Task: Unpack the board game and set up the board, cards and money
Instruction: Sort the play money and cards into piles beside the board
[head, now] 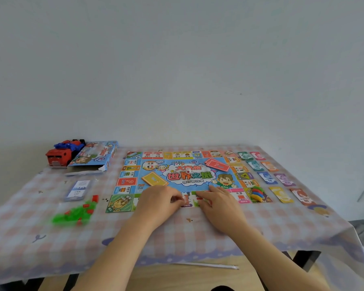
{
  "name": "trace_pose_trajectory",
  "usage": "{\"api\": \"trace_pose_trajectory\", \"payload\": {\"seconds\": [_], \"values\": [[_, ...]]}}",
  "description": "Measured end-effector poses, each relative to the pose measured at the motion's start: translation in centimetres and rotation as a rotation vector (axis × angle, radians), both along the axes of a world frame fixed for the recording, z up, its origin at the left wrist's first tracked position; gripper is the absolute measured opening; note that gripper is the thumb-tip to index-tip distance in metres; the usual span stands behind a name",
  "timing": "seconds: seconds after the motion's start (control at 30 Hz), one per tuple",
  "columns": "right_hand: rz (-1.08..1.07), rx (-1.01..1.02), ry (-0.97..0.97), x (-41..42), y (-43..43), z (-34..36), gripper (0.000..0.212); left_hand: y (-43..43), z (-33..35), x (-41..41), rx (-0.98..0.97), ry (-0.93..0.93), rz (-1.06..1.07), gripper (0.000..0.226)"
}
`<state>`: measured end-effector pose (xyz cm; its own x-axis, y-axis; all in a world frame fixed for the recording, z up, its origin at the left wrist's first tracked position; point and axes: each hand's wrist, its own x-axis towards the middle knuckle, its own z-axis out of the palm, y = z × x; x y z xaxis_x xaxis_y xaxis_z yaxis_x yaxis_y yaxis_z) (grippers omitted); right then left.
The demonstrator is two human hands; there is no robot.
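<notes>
Two bare forearms reach up from the bottom edge to the near side of a colourful printed paper game board (pixel 177 163), which lies unfolded and flat on a table covered with a pink-and-white checked plastic cloth (pixel 177 229). On that near strip the left hand (pixel 158 199) rests with its fingers curled, their tips against the board; I cannot tell whether they pinch anything. Just beside it, the right hand (pixel 221 204) lies flat, its fingers (pixel 203 201) stretched leftward and pressing on the paper, holding nothing. On the board's blue centre sit a stack of red question-mark cards (pixel 216 165) at the far right, a stack of yellow cards (pixel 155 179) at the near left, and a small white die (pixel 188 170) between them. A heap of coloured plastic pawns (pixel 257 194) rests on the near right corner square. Paper money notes (pixel 254 165) lie in two rows right of the board. To the left are a wrapped deck of title cards (pixel 78 190), a loose pile of green and red plastic houses (pixel 74 213), the open blue game box (pixel 95 154) and a red and blue toy truck (pixel 61 154).
</notes>
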<state>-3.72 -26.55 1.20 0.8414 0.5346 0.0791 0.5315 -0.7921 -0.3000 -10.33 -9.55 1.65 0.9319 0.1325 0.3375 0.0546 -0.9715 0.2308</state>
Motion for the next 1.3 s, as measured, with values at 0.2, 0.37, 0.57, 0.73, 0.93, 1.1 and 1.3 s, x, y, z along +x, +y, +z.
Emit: {"api": "trace_pose_trajectory", "payload": {"seconds": [0.2, 0.37, 0.57, 0.73, 0.93, 1.1, 1.3], "values": [[-0.011, -0.002, 0.010, 0.1, 0.2, -0.3, 0.040, 0.1, 0.0, -0.3, -0.002, -0.011, -0.004, 0.030], [-0.009, -0.004, 0.003, -0.1, 0.4, -0.4, 0.040, 0.3, 0.0, -0.6, 0.003, -0.015, -0.002, 0.031], [-0.029, 0.016, 0.020, 0.0, 0.5, -0.2, 0.038, 0.3, 0.1, -0.5, -0.015, -0.012, 0.001, 0.031], [-0.067, 0.054, 0.005, 0.0, 0.8, 0.2, 0.035, 0.5, 0.1, -0.2, -0.019, -0.003, 0.003, 0.029], [-0.101, 0.170, -0.084, 0.4, 1.1, 0.6, 0.028, 1.2, 1.5, -0.7, -0.132, -0.291, 0.136, 0.023], [-0.077, 0.246, -0.162, 0.8, 2.4, 1.6, 0.026, 7.4, 1.9, -2.5, -0.132, -0.416, 0.545, 0.023], [0.029, 0.264, -0.166, -0.3, 6.5, 2.2, 0.028, 13.3, 1.0, -5.5, -0.240, 0.019, 0.781, 0.060]]}}
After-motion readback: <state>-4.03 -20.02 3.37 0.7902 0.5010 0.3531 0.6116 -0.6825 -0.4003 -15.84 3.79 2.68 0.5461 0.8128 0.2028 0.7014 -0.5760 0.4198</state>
